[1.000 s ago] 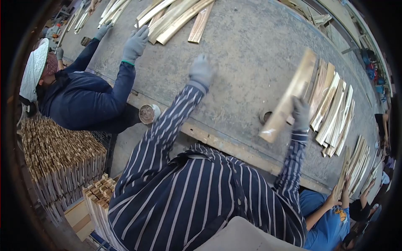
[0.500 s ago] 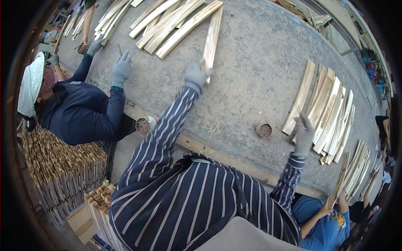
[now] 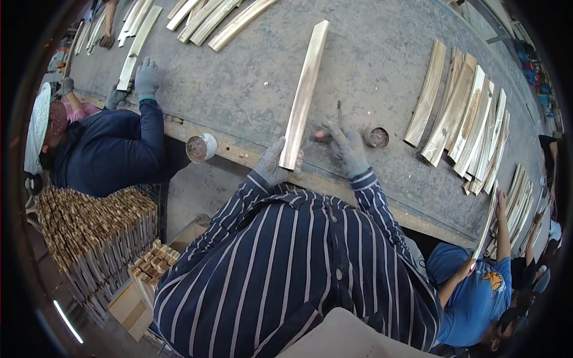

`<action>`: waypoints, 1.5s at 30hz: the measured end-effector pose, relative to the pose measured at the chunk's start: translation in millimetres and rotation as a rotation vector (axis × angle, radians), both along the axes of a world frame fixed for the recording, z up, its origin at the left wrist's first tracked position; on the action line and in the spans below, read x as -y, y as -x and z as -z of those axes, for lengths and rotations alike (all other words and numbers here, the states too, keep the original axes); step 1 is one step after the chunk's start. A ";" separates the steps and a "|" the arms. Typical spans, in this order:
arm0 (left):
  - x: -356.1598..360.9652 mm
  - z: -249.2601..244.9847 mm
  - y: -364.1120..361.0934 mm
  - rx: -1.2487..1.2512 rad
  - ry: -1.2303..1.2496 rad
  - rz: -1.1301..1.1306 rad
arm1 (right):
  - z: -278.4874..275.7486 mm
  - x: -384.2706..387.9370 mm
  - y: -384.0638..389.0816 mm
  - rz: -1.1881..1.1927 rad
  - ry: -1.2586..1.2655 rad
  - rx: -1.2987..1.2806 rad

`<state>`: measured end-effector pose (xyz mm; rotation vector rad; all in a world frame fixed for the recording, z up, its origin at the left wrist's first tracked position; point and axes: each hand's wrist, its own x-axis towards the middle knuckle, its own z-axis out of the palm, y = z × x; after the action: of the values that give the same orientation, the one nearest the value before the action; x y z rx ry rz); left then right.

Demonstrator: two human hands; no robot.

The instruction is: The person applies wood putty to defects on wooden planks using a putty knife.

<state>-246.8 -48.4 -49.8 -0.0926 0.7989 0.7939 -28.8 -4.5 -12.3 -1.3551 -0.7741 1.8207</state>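
Note:
My left hand (image 3: 273,161), in a grey glove, grips the near end of a pale wooden slat (image 3: 304,95). The slat points away from me over the table, its far end slightly to the right. To the right of it is my right hand (image 3: 347,146), gloved too, with a thin dark tool (image 3: 339,112) sticking up from the fingers. Its exact kind is too small to make out. Just right of that hand, an open tin of brownish paste (image 3: 376,138) stands on the table.
Several slats (image 3: 462,113) lie fanned on the grey table (image 3: 239,101) at right, more at upper left. A second tin (image 3: 201,147) sits by the front edge. A co-worker in dark blue (image 3: 113,149) works at left, another in a blue shirt (image 3: 471,286) at right. Stacked slats (image 3: 95,232) stand lower left.
My left hand has drawn the slat from the far side toward me. My right hand has moved left from the right-hand slats to beside the tin. The left co-worker now has a slat in front.

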 end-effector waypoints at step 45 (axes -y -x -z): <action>35.2 -30.8 26.4 -0.515 -0.403 0.130 | 9.1 4.6 -0.1 -0.097 -0.409 0.549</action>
<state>-273.2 -83.5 -19.1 0.5375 1.0980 0.8516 -28.7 -9.1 -21.4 -1.5637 -1.4300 1.2555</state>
